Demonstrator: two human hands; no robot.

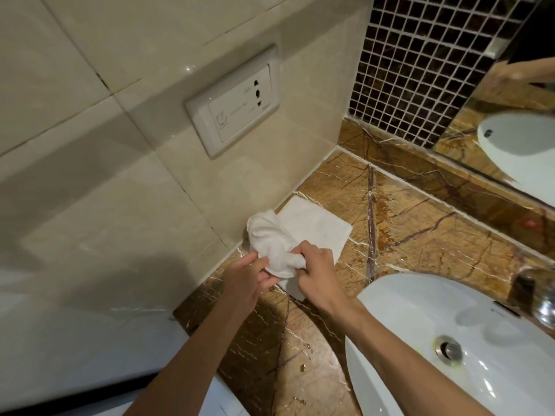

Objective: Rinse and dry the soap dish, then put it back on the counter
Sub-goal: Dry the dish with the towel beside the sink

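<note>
A crumpled white cloth (270,241) is bunched between both my hands, just above the brown marble counter (420,235) near the wall. My left hand (246,277) holds it from below on the left. My right hand (315,274) grips its lower right end with closed fingers. I see no soap dish; whether it is wrapped inside the cloth I cannot tell. A folded white towel (315,226) lies flat on the counter under and behind the cloth.
A white sink (405,319) with a metal drain (449,349) sits to the right, and a chrome faucet (540,298) is at the right edge. A wall socket (237,106) is on the beige tiles above. A mirror (510,121) and dark mosaic tiles back the counter.
</note>
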